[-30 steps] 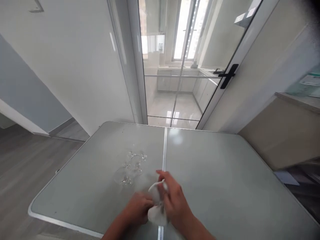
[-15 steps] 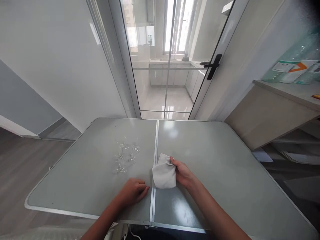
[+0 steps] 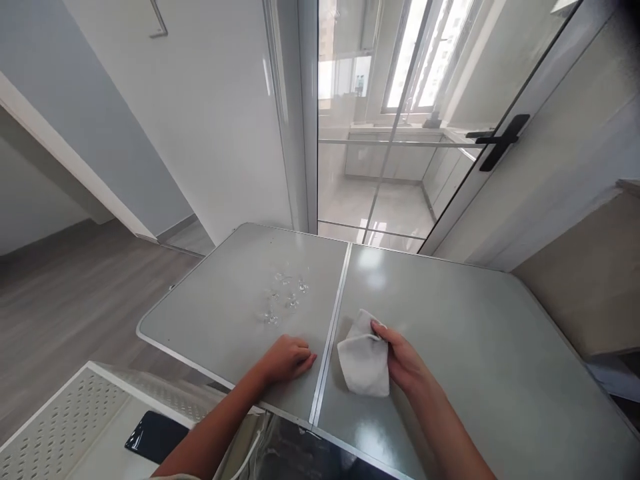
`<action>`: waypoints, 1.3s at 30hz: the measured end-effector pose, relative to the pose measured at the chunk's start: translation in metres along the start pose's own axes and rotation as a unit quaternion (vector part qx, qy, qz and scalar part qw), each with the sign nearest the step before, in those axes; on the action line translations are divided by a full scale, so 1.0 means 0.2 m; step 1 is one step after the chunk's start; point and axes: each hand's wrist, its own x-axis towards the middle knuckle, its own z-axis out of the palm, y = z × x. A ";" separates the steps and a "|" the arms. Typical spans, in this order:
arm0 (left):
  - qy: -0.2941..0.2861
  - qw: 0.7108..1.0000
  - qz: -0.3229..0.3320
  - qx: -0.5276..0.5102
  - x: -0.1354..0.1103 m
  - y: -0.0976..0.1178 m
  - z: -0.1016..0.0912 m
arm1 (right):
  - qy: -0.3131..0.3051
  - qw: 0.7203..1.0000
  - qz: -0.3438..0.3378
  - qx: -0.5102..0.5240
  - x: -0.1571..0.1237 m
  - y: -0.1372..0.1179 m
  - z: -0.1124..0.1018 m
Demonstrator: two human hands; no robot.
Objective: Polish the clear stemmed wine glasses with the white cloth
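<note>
A white cloth point(image 3: 364, 365), folded over on itself, is in my right hand point(image 3: 406, 360), with the thumb on top and the other fingers partly hidden behind it. The cloth is just right of the table's centre seam. My left hand point(image 3: 290, 359) rests on the table left of the seam, fingers curled in and nothing showing in them. Beyond it stand several small clear pieces point(image 3: 293, 301), glass-like and grouped together; their exact kind is hard to make out.
The grey folding table point(image 3: 450, 313) has a metal rim and a centre seam. Below its front left edge a dark phone point(image 3: 156, 437) lies on a white perforated surface point(image 3: 65, 413). A glass door with a black handle point(image 3: 505, 142) stands behind. A wooden shelf unit point(image 3: 590, 280) borders the right.
My view has turned left, bringing the phone and more floor into sight. My right hand still holds the cloth, now slightly raised and tilted. The left hand stays curled on the table.
</note>
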 end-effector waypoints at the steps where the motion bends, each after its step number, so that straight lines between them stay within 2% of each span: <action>1: 0.004 1.000 -0.002 0.000 0.00 0.00 0.01 | 0.001 1.000 -0.030 -0.004 -0.01 0.01 -0.01; 4: 0.011 1.000 0.000 -0.001 0.00 -0.02 0.03 | 0.012 0.993 -0.116 0.003 -0.02 0.04 -0.06; 6: 0.015 1.000 -0.003 -0.001 0.00 -0.04 0.05 | 0.031 0.989 -0.144 0.015 0.00 0.04 -0.08; 15: 0.043 0.997 -0.054 -0.035 0.00 -0.05 0.05 | 0.009 0.981 -0.193 0.028 0.07 0.04 -0.11; 18: 0.086 0.994 -0.056 -0.039 -0.01 -0.06 0.04 | 0.021 0.979 -0.203 0.025 0.07 0.04 -0.10; 22: 0.153 0.987 -0.048 -0.017 -0.04 -0.07 0.04 | 0.022 0.977 -0.212 -0.010 0.05 0.04 -0.05; 25: 0.183 0.980 -0.068 -0.035 -0.06 -0.08 0.05 | 0.015 0.970 -0.236 -0.052 0.04 0.05 -0.01; 30: 0.183 0.970 -0.121 -0.106 -0.03 -0.07 0.05 | 0.010 0.965 -0.246 -0.096 0.02 0.06 0.01; 34: 0.212 0.943 -0.169 -0.191 0.01 -0.09 0.05 | 0.007 0.968 -0.241 -0.072 0.03 0.07 -0.01; 39: 0.228 0.885 -0.230 -0.336 0.03 -0.14 0.07 | -0.006 0.975 -0.219 -0.031 0.10 0.10 -0.08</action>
